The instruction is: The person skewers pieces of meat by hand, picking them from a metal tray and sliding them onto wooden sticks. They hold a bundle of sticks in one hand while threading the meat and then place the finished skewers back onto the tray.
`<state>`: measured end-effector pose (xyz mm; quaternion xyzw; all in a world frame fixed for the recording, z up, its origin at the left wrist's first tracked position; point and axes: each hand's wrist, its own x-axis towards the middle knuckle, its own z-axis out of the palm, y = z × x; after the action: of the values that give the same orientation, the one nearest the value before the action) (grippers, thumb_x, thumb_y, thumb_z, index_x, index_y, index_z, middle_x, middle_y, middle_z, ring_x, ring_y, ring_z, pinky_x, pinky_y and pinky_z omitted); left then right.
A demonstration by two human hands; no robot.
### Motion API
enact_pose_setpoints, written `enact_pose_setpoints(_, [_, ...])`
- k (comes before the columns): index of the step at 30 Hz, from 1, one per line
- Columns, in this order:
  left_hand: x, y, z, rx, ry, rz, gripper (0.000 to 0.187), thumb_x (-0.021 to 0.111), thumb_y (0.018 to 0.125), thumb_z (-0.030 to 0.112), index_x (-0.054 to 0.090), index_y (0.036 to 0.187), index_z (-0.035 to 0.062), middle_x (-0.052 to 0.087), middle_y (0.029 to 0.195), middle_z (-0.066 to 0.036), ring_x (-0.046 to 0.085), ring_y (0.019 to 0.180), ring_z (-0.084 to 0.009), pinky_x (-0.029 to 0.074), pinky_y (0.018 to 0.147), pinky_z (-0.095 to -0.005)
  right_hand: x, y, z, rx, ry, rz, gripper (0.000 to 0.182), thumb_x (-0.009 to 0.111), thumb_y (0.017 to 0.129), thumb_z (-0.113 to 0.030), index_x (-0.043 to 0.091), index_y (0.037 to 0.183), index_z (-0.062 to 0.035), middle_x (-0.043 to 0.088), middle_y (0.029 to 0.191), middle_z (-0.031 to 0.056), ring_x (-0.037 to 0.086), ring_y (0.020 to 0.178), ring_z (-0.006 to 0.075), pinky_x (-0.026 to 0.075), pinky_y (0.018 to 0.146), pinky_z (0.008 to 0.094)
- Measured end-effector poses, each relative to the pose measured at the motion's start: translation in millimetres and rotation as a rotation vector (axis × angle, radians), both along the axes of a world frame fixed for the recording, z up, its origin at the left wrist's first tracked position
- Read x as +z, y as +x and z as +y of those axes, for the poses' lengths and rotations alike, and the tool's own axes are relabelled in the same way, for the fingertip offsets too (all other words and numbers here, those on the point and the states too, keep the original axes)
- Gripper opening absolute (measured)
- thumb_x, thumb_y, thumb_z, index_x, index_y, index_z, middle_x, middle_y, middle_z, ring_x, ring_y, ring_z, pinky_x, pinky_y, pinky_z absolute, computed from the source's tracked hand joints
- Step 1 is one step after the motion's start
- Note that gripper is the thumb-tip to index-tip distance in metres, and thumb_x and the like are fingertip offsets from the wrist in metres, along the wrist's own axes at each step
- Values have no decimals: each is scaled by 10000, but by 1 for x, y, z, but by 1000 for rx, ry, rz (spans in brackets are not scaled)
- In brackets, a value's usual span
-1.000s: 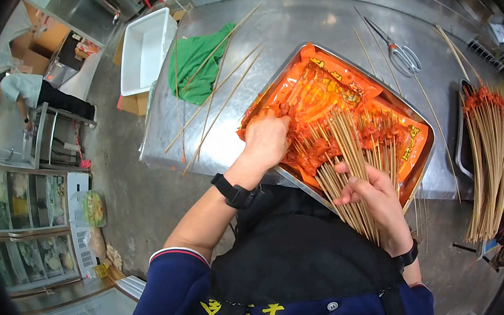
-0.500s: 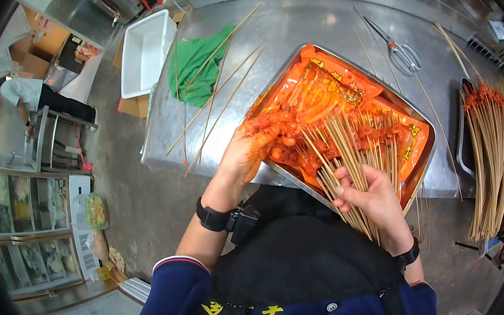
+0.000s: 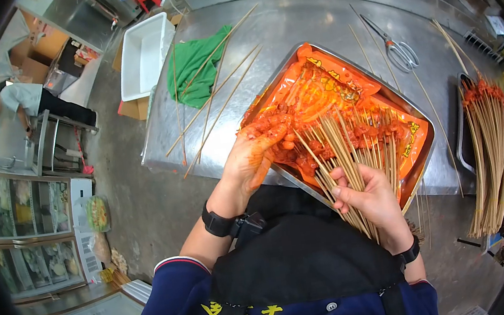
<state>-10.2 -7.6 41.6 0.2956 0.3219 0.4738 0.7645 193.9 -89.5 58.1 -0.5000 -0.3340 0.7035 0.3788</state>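
Observation:
My right hand [image 3: 365,197] is closed round a bundle of wooden skewers [image 3: 341,147], whose upper ends lean over the metal tray [image 3: 406,91]. Red sauce coats my left hand [image 3: 254,151], which is at the tray's left corner against the red-sauced meat [image 3: 307,154]; its fingertips blend into the sauce, so what they grip is hard to make out. Under the meat and along the tray lie orange printed plastic bags [image 3: 343,82]. More skewers with red meat on them rest across the right part of the tray.
Loose skewers lie over a green cloth [image 3: 198,70] on the steel table [image 3: 304,18]. Scissors [image 3: 400,53] are behind the tray. At the right, a second tray [image 3: 462,133] holds many loaded skewers [image 3: 489,155]. A white bin [image 3: 144,54] and a person [image 3: 25,99] are at left.
My left hand has shifted slightly, its thumb a little lower and more apart from the fingers. My right hand keeps hold of the skewers, nearly in place.

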Motion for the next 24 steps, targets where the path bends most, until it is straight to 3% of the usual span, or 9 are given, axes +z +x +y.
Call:
enact_pose_setpoints(6, [-2, -1, 4, 47, -33, 16, 351, 571, 795, 70, 463, 1120, -9, 560, 955, -76, 554, 763, -140, 472, 647, -251, 1, 1, -1, 12, 10, -7, 241, 590, 759, 24, 528, 992, 33, 529, 720, 22, 564, 568, 95, 460, 478, 198])
enact_pose_setpoints(12, [-12, -8, 5, -83, -25, -51, 369, 561, 795, 39, 443, 1138, -25, 561, 996, -111, 579, 791, -172, 494, 659, -286, 2, 0, -1, 18, -4, -20, 236, 593, 758, 23, 530, 984, 35, 534, 722, 29, 554, 560, 91, 451, 468, 198])
enact_pose_setpoints(18, [-15, -3, -4, -51, -181, -145, 301, 576, 790, 61, 494, 1069, -18, 578, 935, -98, 582, 736, -172, 507, 623, -288, 2, 1, -2, -3, -13, -6, 227, 592, 759, 20, 531, 978, 37, 535, 720, 34, 553, 554, 96, 448, 462, 203])
enact_pose_setpoints(24, [-7, 5, -14, -299, -251, -44, 211, 605, 777, 68, 564, 957, -34, 601, 845, -93, 599, 699, -158, 512, 612, -264, -1, 1, -1, 12, -5, 24, 237, 570, 782, 8, 533, 1015, 30, 535, 732, 29, 558, 570, 91, 460, 478, 192])
